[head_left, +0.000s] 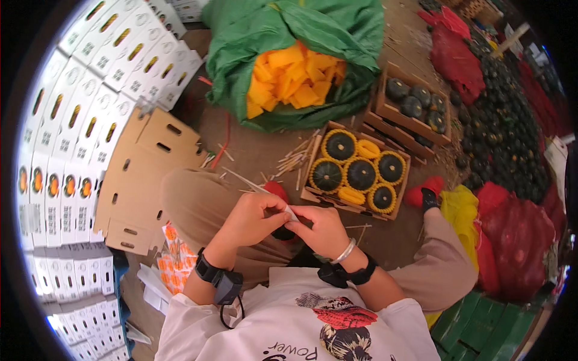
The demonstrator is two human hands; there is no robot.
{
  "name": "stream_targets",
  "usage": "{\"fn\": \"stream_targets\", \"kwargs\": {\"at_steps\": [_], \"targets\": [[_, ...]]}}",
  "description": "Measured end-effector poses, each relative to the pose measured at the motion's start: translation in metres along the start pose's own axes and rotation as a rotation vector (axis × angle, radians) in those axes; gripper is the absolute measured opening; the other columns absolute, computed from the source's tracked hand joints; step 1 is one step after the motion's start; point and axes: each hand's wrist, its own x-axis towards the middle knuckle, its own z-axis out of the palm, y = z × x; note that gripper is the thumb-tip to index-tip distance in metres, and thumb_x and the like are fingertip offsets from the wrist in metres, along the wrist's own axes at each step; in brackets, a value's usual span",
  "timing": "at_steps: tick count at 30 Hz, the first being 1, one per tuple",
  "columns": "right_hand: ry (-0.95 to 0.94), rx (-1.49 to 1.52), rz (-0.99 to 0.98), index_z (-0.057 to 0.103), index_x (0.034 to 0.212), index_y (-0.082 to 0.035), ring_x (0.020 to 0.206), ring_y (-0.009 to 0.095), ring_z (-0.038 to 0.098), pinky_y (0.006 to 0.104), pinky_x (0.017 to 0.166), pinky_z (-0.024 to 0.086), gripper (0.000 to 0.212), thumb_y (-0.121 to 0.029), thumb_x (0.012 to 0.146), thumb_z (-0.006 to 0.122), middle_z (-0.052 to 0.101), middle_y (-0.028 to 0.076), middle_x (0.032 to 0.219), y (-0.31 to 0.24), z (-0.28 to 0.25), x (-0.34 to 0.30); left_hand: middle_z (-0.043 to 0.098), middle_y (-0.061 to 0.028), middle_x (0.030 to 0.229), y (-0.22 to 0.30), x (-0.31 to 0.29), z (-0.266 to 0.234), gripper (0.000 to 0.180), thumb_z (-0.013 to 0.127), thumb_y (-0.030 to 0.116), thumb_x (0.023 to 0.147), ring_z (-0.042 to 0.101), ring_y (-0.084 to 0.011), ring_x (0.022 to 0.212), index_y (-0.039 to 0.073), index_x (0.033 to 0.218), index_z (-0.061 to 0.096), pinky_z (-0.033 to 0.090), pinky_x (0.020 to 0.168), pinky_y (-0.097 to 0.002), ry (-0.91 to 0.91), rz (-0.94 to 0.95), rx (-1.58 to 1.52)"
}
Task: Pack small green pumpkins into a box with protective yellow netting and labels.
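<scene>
Both of my hands meet in front of my body, fingers pinched close together. Between them is a small white piece (291, 213), perhaps paper or a sticker backing; its exact kind I cannot make out. My left hand (256, 218) grips it from one side, thumb and forefinger closed. From the other side my right hand (319, 227) pinches it with thumb and forefinger. A thin pale strip (244, 181) sticks out beyond my left hand. Just past my hands stands an open cardboard box (355, 207) of dark green pumpkins (361, 174), several wrapped in yellow foam nets (351, 195).
A green sack (232, 72) of orange foam pieces (295, 78) lies ahead. Stacked cartons (415, 129) with pumpkins stand right of it, near a pumpkin heap (506, 126) and red mesh sacks (518, 240). White boxes (66, 126) and flat cardboard (135, 186) line the left.
</scene>
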Motion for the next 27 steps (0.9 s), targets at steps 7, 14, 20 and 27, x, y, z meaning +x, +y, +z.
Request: {"fn": "stream_targets", "kwargs": {"at_steps": [7,14,20,27], "targets": [[-0.205,0.968,0.666,0.062,0.079,-0.001,0.062,0.007,0.054,0.0213,0.058,0.044,0.009,-0.008,0.075,0.062,0.06,0.001,0.071,0.071,0.003,-0.007,0.048,-0.0003,0.058,-0.019,0.019,0.0,0.008,0.056,0.003,0.069,0.043,-0.0051,0.057,-0.002,0.066,0.051,0.037,0.051,-0.0216,-0.153,0.005,0.093],[0.461,-0.476,-0.016,0.06,0.073,0.0,0.068,0.027,0.059,0.032,0.061,0.048,0.007,-0.006,0.072,0.057,0.061,0.016,0.076,0.147,-0.022,0.02,0.046,0.0014,0.061,-0.022,0.029,-0.01,0.011,0.057,0.003,0.067,0.04,-0.0052,0.06,-0.002,0.064,0.048,0.033,0.052,-0.0212,-0.053,-0.179,-0.008],[0.154,-0.899,-0.166,0.059,0.084,0.0,0.093,0.025,0.057,0.0325,0.075,0.047,0.017,-0.01,0.07,0.061,0.06,0.012,0.093,0.182,0.008,0.004,0.046,-0.0024,0.059,-0.021,0.031,-0.007,0.01,0.055,0.002,0.068,0.043,-0.0072,0.057,-0.003,0.066,0.047,0.037,0.049,-0.0226,-0.05,-0.104,0.011],[0.062,-0.761,0.013,0.055,0.104,-0.004,0.109,0.029,0.046,0.0362,0.087,0.041,0.032,-0.01,0.073,0.061,0.051,0.016,0.112,0.198,0.004,0.015,0.049,-0.0059,0.073,-0.027,0.04,-0.001,0.01,0.055,0.0,0.065,0.047,-0.0115,0.067,-0.003,0.067,0.046,0.039,0.059,-0.0232,0.014,0.12,0.001]]}}
